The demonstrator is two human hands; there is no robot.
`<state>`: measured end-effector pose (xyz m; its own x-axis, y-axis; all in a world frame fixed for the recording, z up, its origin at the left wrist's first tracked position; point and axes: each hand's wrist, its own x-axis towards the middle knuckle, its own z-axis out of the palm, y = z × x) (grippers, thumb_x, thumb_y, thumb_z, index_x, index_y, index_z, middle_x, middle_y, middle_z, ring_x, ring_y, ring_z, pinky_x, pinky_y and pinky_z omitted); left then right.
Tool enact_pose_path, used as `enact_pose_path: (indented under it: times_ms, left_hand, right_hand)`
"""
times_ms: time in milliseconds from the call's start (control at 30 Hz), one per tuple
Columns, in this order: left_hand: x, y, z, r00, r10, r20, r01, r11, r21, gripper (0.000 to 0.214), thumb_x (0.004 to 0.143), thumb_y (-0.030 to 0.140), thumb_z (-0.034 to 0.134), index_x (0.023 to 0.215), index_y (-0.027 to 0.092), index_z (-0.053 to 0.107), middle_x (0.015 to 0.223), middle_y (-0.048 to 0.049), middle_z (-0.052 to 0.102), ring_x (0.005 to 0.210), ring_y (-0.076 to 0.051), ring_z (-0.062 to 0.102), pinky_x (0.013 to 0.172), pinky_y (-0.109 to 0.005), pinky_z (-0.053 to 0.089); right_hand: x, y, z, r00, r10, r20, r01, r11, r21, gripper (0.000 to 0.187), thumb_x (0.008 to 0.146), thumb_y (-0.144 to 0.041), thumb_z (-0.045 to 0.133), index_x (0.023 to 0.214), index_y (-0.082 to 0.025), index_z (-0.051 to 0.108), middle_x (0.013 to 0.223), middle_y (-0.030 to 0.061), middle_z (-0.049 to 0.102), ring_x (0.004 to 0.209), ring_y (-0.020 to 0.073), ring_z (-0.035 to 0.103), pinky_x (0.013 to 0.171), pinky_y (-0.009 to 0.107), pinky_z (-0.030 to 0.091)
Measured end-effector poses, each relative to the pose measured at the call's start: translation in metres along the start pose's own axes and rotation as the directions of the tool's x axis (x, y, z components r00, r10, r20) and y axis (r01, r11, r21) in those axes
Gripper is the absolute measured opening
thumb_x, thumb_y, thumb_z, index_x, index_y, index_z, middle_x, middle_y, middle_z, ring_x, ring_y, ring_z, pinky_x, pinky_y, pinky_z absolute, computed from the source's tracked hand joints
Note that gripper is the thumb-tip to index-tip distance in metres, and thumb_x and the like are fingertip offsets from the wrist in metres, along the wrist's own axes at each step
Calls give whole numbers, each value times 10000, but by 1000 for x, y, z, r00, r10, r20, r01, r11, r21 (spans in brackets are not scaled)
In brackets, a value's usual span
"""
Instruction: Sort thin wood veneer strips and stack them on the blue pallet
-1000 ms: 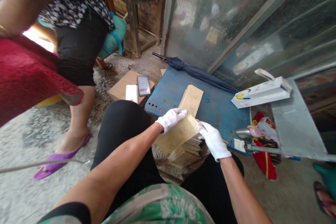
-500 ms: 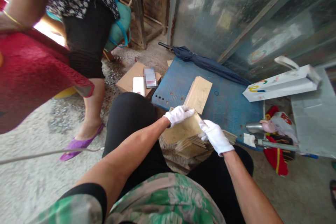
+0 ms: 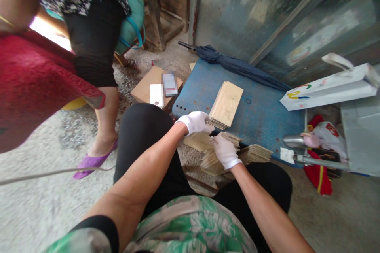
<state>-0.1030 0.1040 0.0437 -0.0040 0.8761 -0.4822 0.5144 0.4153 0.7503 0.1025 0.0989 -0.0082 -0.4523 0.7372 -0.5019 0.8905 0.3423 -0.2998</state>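
Both my hands wear white gloves. My left hand (image 3: 195, 121) is closed on the near end of a thin wooden sheet (image 3: 198, 141), just below a neat stack of sheets (image 3: 227, 104) on the blue board (image 3: 261, 114). My right hand (image 3: 224, 151) rests fingers-down on a loose pile of wooden sheets (image 3: 252, 153) between my knees, gripping the top ones.
A folded dark umbrella (image 3: 237, 68) lies along the board's far edge. A white paper bag (image 3: 329, 89) sits at right, with a red bag (image 3: 317, 170) and metal tool (image 3: 293, 141) below. A cardboard box (image 3: 148, 87) lies left. A person in purple sandals (image 3: 92, 161) stands close left.
My right hand has moved down and left from the held sheet onto the loose pile. My left hand lowered the sheet. The view shifted slightly right.
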Motion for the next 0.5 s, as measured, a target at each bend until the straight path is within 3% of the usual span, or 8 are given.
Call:
enact_pose_path:
  times_ms: [133,267,500]
  left_hand:
    - [4,-3,4,999,-42,27,37,986,165,292,676,366,707,896,175,727,839,-97,703,809,-266,652,782,-327,472]
    - [8,-7,6,998,-54,7,52,978,203,318,752,380,638,977,169,716,942,-119,710,886,-276,653,818,-325,471]
    - [14,-6,1,997,-82,8,76,952,296,322,880,390,473,921,174,709,905,-108,702,867,-239,657,812,-292,460]
  right_hand:
    - [10,-9,33,989,15,146,-7,998,-56,313,924,-342,446,1158,-282,645,1109,63,684,922,222,661,814,309,471]
    - [20,-13,58,979,-7,202,23,997,-77,367,902,-217,443,1229,-249,606,1229,75,636,1039,230,637,895,321,466]
    - [35,-14,68,976,-48,214,60,997,-49,342,932,-209,401,1177,-232,639,1222,83,634,1083,209,613,951,306,443]
